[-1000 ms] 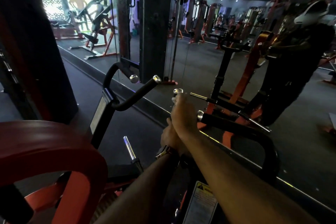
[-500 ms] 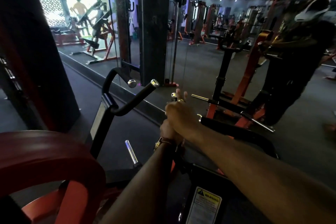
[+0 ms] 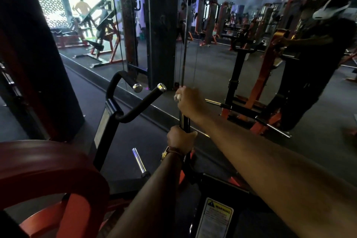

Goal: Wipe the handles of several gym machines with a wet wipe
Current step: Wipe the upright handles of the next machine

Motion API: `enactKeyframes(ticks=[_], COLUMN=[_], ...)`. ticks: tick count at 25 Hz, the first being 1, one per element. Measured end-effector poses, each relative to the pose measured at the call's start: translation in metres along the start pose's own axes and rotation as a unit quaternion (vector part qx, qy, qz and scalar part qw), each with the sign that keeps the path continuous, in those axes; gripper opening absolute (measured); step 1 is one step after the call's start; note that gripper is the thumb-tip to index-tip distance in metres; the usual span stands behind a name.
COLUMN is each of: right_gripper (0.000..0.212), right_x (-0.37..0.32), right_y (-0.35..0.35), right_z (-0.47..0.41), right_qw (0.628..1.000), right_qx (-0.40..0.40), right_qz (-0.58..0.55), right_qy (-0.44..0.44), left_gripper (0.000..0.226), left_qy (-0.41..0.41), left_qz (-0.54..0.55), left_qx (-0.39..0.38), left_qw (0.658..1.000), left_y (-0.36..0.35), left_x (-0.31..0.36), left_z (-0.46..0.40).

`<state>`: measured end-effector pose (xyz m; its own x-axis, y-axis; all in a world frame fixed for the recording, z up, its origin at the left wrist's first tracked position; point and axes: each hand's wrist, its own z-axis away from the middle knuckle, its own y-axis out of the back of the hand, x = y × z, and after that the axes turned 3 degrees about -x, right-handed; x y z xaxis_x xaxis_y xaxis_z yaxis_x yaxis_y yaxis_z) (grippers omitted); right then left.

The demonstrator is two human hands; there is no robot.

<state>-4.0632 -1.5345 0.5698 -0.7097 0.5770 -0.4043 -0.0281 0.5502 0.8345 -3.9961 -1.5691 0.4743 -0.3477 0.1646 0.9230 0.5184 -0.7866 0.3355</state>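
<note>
We have both hands on one upright handle (image 3: 184, 121) of the machine. Our left hand (image 3: 180, 141) is low on it, fingers curled round the black bar in a full grip. Our right hand (image 3: 190, 100) is at the top end of that bar, fingers closed over it with the wipe (image 3: 177, 97) bunched inside; only a white edge of the wipe shows at the left of the knuckles, so we cannot tell how much of it lies against the bar.

The second handle (image 3: 143, 102), a bent black one with a chrome cap, stands just to the left and is untouched by either hand. A warning label (image 3: 216, 218) sits on the frame below our arms, and a red pad (image 3: 48, 164) fills the lower left.

We judge the risks to be these. The wipe is wadded small, so a stroke down the bar may clean only a strip while bare fingers rub the rest. The right hand is at the very tip, so the wipe could slide off the end and drop to the floor (image 3: 135, 133). The left hand covers the lower bar, and that patch will be missed unless it shifts. If the handle swings under pressure, the lower grip is all that steadies it.
</note>
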Motion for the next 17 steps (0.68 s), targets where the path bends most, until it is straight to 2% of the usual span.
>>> enactKeyframes(ticks=[2,5,7,10,12,13,15,17], right_gripper=[0.02,0.03,0.027,0.024,0.023,0.022,0.024,0.031], right_x=[0.0,0.012,0.017,0.011,0.009,0.011,0.009,0.014], right_y=[0.001,-0.004,0.0,-0.002,-0.009,-0.01,-0.008,-0.009], right_z=[-0.018,-0.028,-0.022,0.001,0.0,-0.008,-0.026,-0.04], right_qw=[0.998,0.987,0.991,0.993,0.986,0.985,0.982,0.982], right_qx=[-0.009,-0.069,-0.059,-0.012,-0.04,-0.075,-0.151,-0.168], right_qz=[-0.028,-0.02,0.002,0.104,0.126,0.122,0.111,0.079], right_qy=[-0.054,-0.144,-0.117,0.049,0.1,0.092,0.024,-0.038], left_gripper=[0.027,0.028,0.027,0.025,0.024,0.024,0.026,0.027], left_qy=[0.001,-0.003,-0.004,-0.008,-0.011,-0.014,-0.013,-0.01], left_qz=[0.008,0.017,0.01,0.015,0.024,0.028,0.027,0.027], left_qx=[-0.004,-0.007,0.004,0.01,0.013,0.013,0.009,0.001], left_qw=[1.0,1.0,1.0,1.0,1.0,0.999,1.0,1.0], left_y=[0.0,-0.001,-0.001,-0.001,-0.002,-0.002,-0.001,-0.001], left_x=[-0.001,-0.003,-0.003,-0.002,-0.003,-0.003,-0.002,-0.003], left_z=[0.0,-0.002,-0.002,-0.004,-0.003,-0.002,-0.001,-0.003])
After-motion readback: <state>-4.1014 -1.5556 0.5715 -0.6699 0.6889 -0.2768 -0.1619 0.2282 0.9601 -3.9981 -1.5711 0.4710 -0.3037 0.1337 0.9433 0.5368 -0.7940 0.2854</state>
